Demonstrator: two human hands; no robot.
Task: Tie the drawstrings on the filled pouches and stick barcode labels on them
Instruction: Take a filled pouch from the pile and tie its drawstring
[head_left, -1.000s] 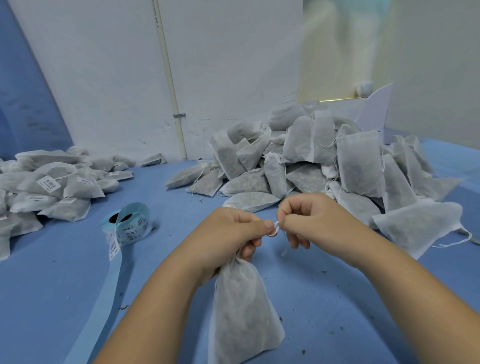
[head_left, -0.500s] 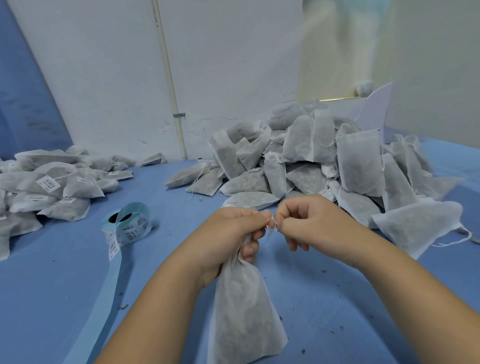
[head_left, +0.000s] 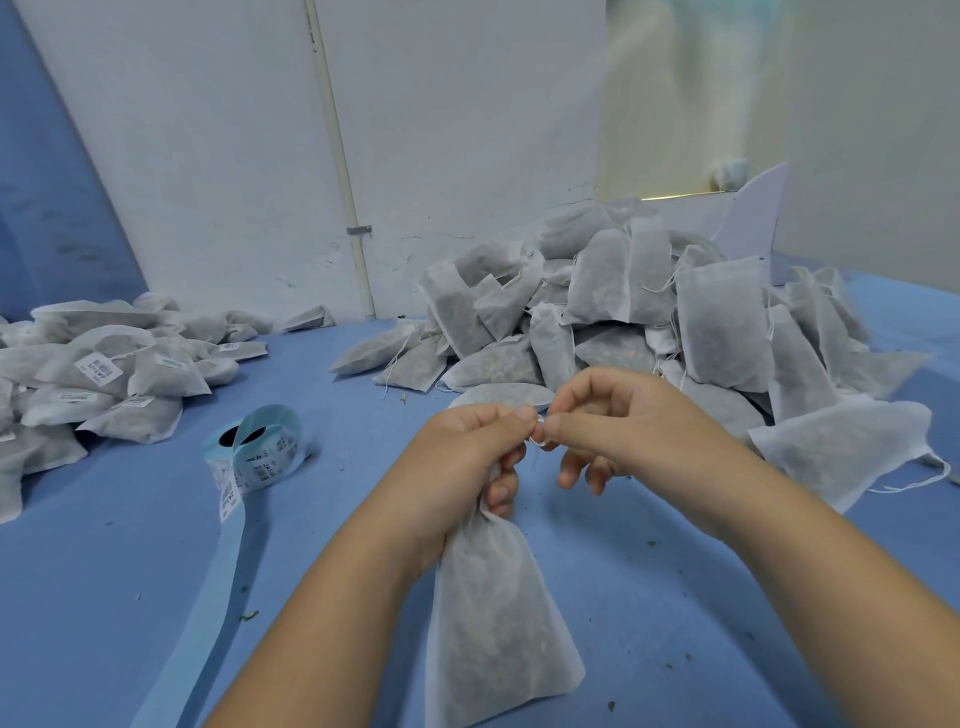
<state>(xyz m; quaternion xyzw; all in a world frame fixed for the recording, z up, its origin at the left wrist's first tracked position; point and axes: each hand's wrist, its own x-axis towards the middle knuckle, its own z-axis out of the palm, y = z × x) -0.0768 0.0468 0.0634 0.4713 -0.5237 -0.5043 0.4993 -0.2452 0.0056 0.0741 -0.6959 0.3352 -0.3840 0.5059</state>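
A filled white pouch hangs upright over the blue table, its gathered neck gripped by my left hand. The thin white drawstring shows as a small loop between the two hands. My right hand pinches that string with thumb and forefinger, its other fingers loosely curled below. A roll of barcode labels on pale blue backing lies to the left, its tail running toward the near edge.
A big heap of unlabelled filled pouches fills the back right, one pouch close to my right forearm. Labelled pouches are piled at the left. A white wall with a pipe stands behind. Crumbs dot the blue table.
My fingertips have shifted slightly around the string and the small loop shows again between them. The pouch hangs in about the same place.
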